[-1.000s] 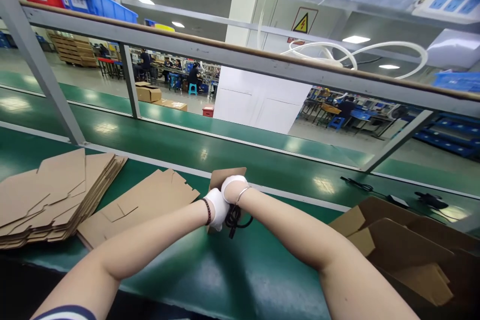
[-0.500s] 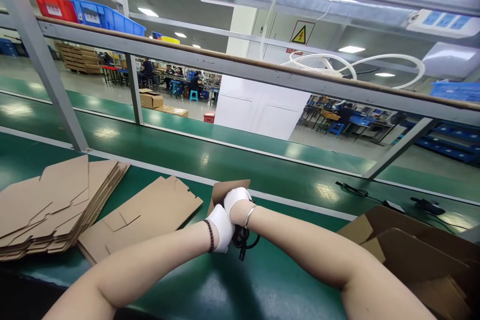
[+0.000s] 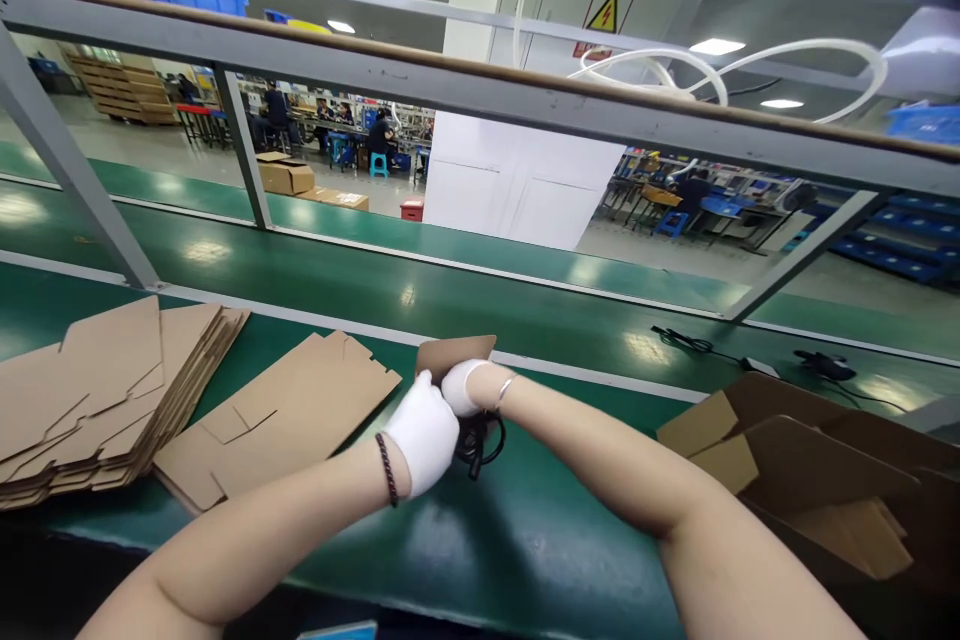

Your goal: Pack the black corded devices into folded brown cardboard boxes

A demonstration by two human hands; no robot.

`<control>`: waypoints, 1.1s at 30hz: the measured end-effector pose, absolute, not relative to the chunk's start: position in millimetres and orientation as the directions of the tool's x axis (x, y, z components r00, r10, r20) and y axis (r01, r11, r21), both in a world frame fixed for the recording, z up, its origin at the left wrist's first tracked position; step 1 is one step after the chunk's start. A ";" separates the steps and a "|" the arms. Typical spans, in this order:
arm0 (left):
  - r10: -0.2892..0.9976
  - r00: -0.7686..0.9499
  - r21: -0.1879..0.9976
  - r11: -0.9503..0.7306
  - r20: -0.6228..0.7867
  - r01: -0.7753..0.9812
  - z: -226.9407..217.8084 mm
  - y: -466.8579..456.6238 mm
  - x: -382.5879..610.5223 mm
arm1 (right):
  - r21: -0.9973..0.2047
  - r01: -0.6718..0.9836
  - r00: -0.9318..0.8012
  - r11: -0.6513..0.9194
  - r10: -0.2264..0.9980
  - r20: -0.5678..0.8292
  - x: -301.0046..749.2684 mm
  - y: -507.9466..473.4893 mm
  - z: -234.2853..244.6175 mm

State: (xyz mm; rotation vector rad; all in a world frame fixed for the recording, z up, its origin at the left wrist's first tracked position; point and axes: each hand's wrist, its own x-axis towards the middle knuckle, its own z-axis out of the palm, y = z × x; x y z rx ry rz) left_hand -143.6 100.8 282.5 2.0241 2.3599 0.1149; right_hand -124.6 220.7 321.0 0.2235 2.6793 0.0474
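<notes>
My left hand (image 3: 424, 435), in a white glove, is closed at the left edge of a small brown piece of cardboard (image 3: 455, 352), which stands up behind both hands. Beside it, my gloved right hand (image 3: 463, 388) is bent inward over the cardboard, its fingers mostly hidden. A bundled black cable (image 3: 480, 448) with a plug end hangs just beneath the right hand and seems held by it. How far the cardboard reaches below the hands cannot be seen.
Flat cardboard blanks (image 3: 300, 410) lie on the green bench (image 3: 570, 520), left of my hands, beside a thick stack (image 3: 112, 390). An open carton (image 3: 810, 460) stands at the right. Behind it lie black adapters with cords (image 3: 825, 365). A metal rail (image 3: 420, 80) crosses ahead.
My left hand has shifted up and left along the cardboard, its back now turned more toward me. The right hand remains by the cardboard with the cable below. The view has tilted down slightly.
</notes>
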 end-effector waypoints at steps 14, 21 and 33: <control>0.959 -0.143 0.268 0.075 0.244 0.960 291.3 69.9 -188.7 | -0.002 -0.044 -0.984 0.999 -0.044 -0.174 -86.2 252.3 307.9; 0.954 -0.206 0.275 0.142 0.219 0.951 289.8 66.4 -189.1 | -0.068 -0.023 -0.960 0.997 -0.041 -0.277 -123.1 227.0 282.6; 0.937 -0.300 -0.128 0.324 0.179 0.937 299.1 89.6 -175.2 | -0.008 0.133 -0.989 0.991 0.133 0.059 -100.6 237.6 271.1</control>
